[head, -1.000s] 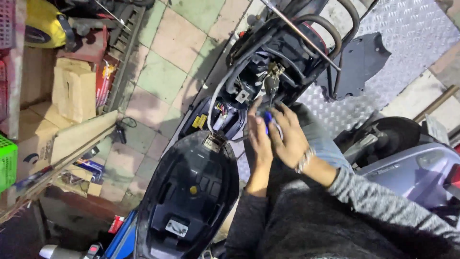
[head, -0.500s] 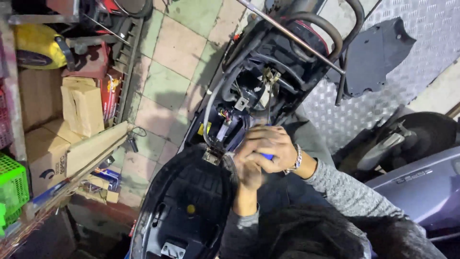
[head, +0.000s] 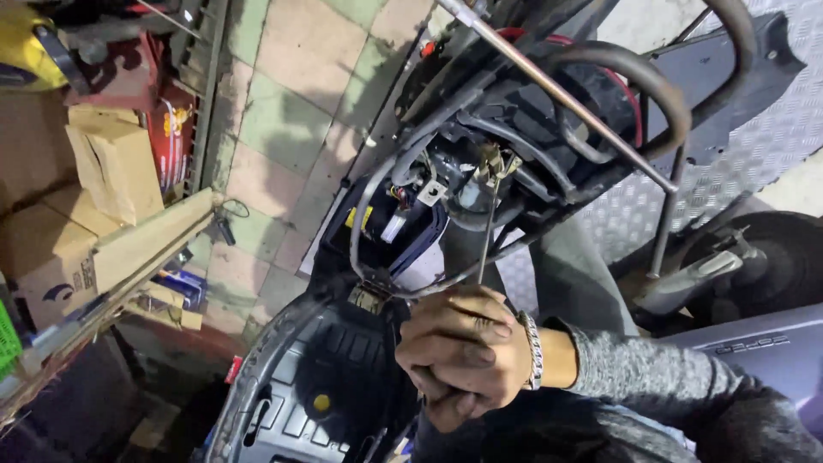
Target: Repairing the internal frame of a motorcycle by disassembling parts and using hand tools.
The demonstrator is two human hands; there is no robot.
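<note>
light: dim, uneven | shadows: deep at bottom | blur: slight | edges: stretched

The right hand (head: 459, 343) is bare, with a silver chain bracelet (head: 533, 349) round the wrist. Just past the bracelet begins a sleeve (head: 651, 377) of mottled grey knit, snug and long. Below the sleeve shows dark clothing (head: 549, 429).

metal rod (head: 566, 94) and cables (head: 377, 189) crowding the engine bay (head: 480, 180), open tiled floor (head: 274, 129) leftward
</note>
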